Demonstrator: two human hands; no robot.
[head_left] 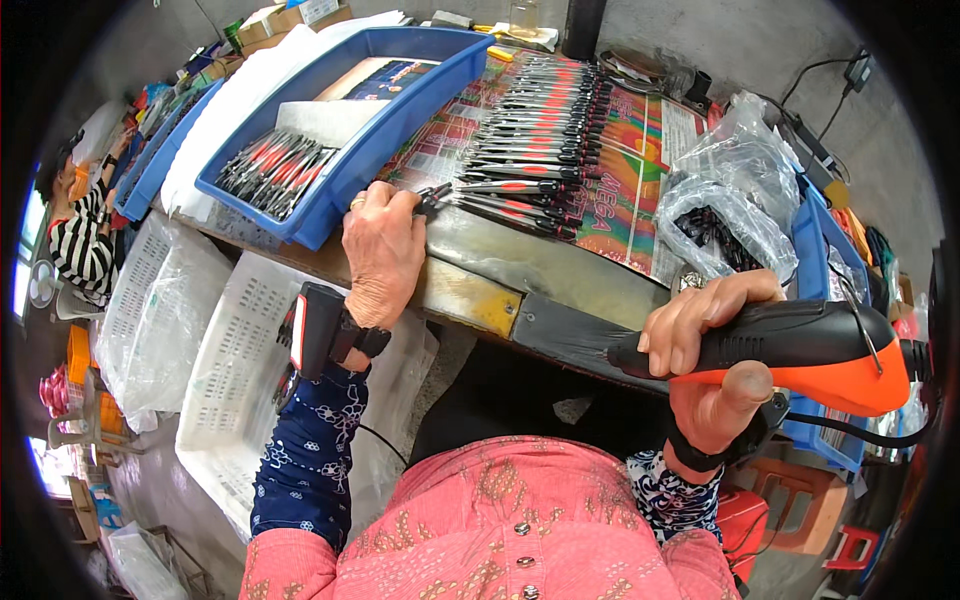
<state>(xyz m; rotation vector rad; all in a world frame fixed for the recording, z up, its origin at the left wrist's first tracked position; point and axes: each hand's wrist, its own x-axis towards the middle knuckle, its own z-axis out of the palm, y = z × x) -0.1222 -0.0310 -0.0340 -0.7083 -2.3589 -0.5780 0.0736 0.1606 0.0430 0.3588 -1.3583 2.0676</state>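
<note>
Gripping a black-and-orange power screwdriver near the table edge, the right hand is wrapping its fingers fully around it. Left hand is pinching one black tool beside the laid-out row, probably positioning it; next calls for bringing the driver tip over.

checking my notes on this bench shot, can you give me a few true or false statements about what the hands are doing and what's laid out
1. The right hand grips a black and orange power tool. True.
2. The left hand rests inside the blue tray. False: it is on the bench edge beside the tray, fingertips at a small black part.
3. Black and red tools lie in a row on the colourful sheet. True.
4. The power tool is cordless. False: a black cable runs from its rear end.
5. The blue tray is empty. False: a bunch of black and red tools lies in its near corner.
</note>
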